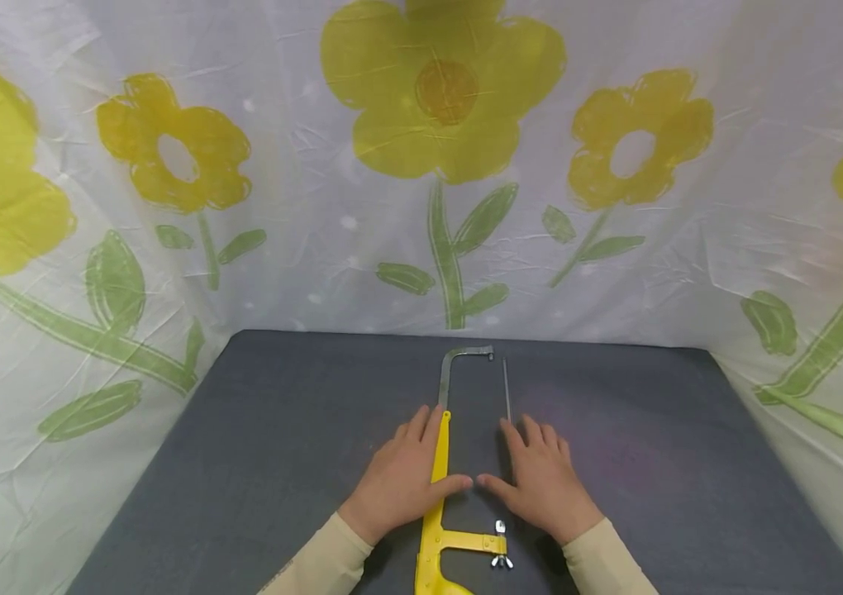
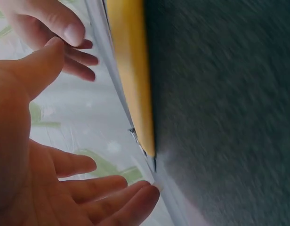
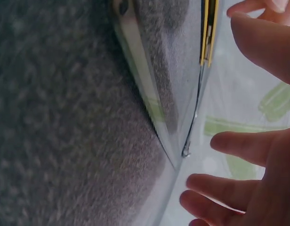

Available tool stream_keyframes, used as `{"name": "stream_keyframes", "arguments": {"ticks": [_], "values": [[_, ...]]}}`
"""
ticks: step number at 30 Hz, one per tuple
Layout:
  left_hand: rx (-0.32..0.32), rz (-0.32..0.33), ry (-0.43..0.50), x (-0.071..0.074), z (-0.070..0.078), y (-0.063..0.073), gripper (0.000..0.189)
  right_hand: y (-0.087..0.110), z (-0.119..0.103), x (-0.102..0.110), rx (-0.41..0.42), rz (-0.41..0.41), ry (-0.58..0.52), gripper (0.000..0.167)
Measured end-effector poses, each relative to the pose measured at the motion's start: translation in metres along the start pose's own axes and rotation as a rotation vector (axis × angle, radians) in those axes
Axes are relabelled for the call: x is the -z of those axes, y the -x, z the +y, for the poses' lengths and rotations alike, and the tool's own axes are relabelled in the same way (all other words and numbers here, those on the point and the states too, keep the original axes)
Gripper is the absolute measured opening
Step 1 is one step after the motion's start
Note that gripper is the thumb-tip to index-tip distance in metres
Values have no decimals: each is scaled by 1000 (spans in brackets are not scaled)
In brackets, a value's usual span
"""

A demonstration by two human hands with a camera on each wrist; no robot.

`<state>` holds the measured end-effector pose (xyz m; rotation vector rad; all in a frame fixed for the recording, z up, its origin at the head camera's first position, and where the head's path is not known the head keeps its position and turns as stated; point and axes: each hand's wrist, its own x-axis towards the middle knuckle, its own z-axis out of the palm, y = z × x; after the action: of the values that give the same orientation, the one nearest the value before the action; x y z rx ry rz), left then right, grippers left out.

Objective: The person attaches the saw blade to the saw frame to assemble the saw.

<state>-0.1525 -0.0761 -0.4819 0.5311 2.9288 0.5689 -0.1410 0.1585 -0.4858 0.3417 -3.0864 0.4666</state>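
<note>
A yellow hacksaw frame [image 1: 431, 541] with a silver front bow [image 1: 446, 380] lies lengthwise on the dark table, its handle towards me. A wing nut [image 1: 502, 562] sits on its near blade post. To its right lies a loose hacksaw blade [image 1: 507, 388], parallel to the frame; its toothed edge shows in the right wrist view [image 3: 144, 84]. My left hand [image 1: 402, 479] is over the frame's left side with fingers extended, covering part of it. My right hand [image 1: 544, 483] hovers over the blade's near part, fingers spread. The thumbs point at each other. Neither hand grips anything.
The dark grey table [image 1: 302, 413] reaches back to a white curtain [image 1: 295, 248] printed with yellow flowers. The curtain also hangs along the left and right sides of the table.
</note>
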Motion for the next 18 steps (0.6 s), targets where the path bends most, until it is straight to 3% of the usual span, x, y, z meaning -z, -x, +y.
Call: {"name": "stream_keyframes", "arguments": {"ticks": [10,18], "values": [[60,-39,123,-1,16,0,111,-1,1,-3,-1,36,18,78],[79,-36,149,-5,20,1,109,0,4,-4,-16,45,-13,70]]}}
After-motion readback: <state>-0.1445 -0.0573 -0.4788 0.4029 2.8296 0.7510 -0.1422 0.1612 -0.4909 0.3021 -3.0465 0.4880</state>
